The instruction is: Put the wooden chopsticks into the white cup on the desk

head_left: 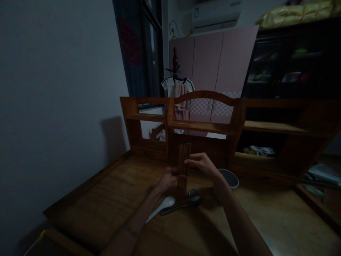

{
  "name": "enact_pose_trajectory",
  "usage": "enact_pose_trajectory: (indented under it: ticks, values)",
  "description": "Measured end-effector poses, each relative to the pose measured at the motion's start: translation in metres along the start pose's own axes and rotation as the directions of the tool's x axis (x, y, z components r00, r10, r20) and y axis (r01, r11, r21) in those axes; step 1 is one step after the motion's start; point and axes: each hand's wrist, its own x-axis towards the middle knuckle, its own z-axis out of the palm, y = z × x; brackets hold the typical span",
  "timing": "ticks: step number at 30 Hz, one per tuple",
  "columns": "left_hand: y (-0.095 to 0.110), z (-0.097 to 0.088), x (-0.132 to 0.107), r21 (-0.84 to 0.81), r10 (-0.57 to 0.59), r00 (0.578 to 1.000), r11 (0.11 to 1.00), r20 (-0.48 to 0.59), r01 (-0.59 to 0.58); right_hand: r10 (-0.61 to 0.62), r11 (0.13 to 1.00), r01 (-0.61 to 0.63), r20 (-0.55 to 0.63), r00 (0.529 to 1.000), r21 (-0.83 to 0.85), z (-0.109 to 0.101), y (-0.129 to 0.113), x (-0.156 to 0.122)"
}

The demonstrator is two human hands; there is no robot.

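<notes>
A bundle of wooden chopsticks [182, 160] stands upright over the wooden desk [117, 202]. My left hand [169, 178] wraps round its lower part. Higher up, on the right side of the bundle, my right hand [201, 163] pinches chopsticks between thumb and fingers. Below the hands lie a white spoon [167, 202] and a dark spoon [195, 201], with another shiny spoon head [192, 193] just behind. Beside my right forearm stands a round container [229, 177] with a pale rim, partly hidden by that arm.
A wooden shelf unit [202, 125] rises along the desk's back edge. The wall [66, 106] borders the desk on the left. Behind the shelves are a pink wardrobe [205, 64] and hanging clothes [181, 94]. A white plastic bag [262, 150] lies in the right shelf compartment.
</notes>
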Motion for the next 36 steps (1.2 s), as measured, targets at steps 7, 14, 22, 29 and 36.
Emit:
enact_pose_trajectory:
  ticks: [7,14,22,29,36]
  values:
    - [0.002,0.002,-0.002,-0.02,-0.003,1.0,1.0,0.003,0.003,-0.061,0.984,0.067,0.042,0.997,-0.167,-0.004,-0.009,-0.003]
    - [0.002,0.002,-0.003,-0.07,-0.009,0.999,0.997,0.035,0.011,-0.052,0.944,0.045,-0.011,0.999,-0.327,-0.003,-0.014,-0.004]
    - [0.002,0.001,-0.003,-0.048,-0.062,0.997,0.997,0.055,0.065,-0.126,0.949,0.108,-0.042,0.991,-0.296,0.001,-0.031,-0.007]
    - [0.004,-0.002,-0.004,-0.078,-0.045,0.99,0.995,0.135,0.056,-0.119,0.957,0.105,-0.035,0.992,-0.272,0.007,-0.03,-0.004]
    - [0.01,-0.003,-0.009,-0.126,0.097,0.951,0.99,0.294,-0.062,-0.092,0.966,0.079,-0.04,0.995,-0.247,0.008,-0.026,-0.004]
